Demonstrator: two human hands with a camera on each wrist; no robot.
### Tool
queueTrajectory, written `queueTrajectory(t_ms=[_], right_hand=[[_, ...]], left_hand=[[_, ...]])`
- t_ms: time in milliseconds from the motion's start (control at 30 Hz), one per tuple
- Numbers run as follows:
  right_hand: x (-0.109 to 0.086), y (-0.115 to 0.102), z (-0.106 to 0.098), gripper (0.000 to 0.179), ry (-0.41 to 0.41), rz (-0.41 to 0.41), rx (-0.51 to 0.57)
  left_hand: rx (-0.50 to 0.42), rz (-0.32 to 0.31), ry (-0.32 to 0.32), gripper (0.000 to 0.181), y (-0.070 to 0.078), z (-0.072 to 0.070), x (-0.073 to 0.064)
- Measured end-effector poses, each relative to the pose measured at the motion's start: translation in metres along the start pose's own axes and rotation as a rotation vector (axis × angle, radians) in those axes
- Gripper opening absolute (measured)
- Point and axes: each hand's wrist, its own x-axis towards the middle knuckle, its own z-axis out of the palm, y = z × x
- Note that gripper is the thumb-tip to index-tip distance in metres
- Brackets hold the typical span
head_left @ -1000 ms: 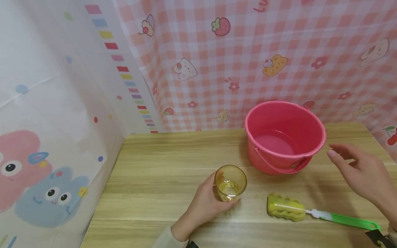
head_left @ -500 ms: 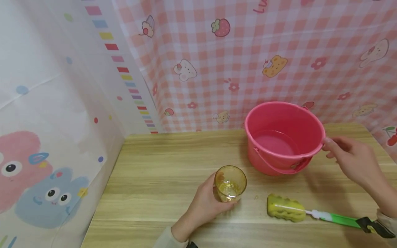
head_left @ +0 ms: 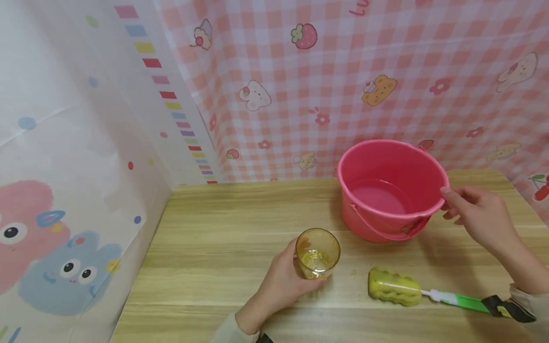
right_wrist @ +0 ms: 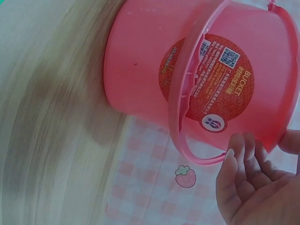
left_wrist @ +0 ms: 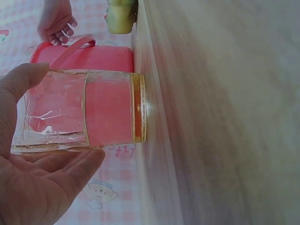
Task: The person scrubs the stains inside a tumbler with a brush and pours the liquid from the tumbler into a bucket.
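An amber drinking glass [head_left: 318, 253] stands upright, its base at the tabletop, with a little clear liquid seeming to lie inside. My left hand [head_left: 288, 278] grips it from the left, thumb on the near side; the left wrist view shows the fingers round the glass [left_wrist: 79, 110]. On the right, a pink bucket [head_left: 386, 226] has its handle hanging down in front and a shallow layer of water at the bottom. My right hand [head_left: 484, 214] holds the bucket's right rim, thumb on the rim and fingers [right_wrist: 253, 164] curled against the outer wall.
A bottle brush with a yellow sponge head [head_left: 394, 287] and a green-and-white handle lies in front of the bucket, partly under my right wrist's strap. A pink checked curtain [head_left: 274, 133] hangs behind the wooden table [head_left: 206, 247], and a white printed sheet [head_left: 86, 157] lines the left side.
My right hand has moved left from beside the bucket and taken hold of its rim. The left hand and the glass have stayed in place.
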Motion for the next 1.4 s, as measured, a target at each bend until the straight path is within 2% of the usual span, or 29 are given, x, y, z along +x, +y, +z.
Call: queueTrajectory(t_ms=[100,300,833,1167,1400], right_hand=[[0.001,0.001,0.000,0.048,-0.020,0.004,0.040],[0.002,0.002,0.002,0.047,-0.045,0.010,0.109],[0.000,0.004,0.005,0.046,-0.041,0.012,0.158],[-0.001,0.004,0.004,0.046,-0.034,0.015,0.154],[0.000,0.005,0.002,0.045,-0.030,0.013,0.160]], left_hand=[[0.000,-0.013,-0.001,0.095,0.000,-0.001,-0.001],[-0.016,0.009,-0.005,0.098,0.000,-0.003,0.000],[-0.033,0.024,-0.027,0.095,0.000,-0.006,0.001],[-0.047,-0.011,-0.025,0.094,0.007,-0.011,0.001],[-0.068,0.030,-0.008,0.091,0.019,-0.024,0.009]])
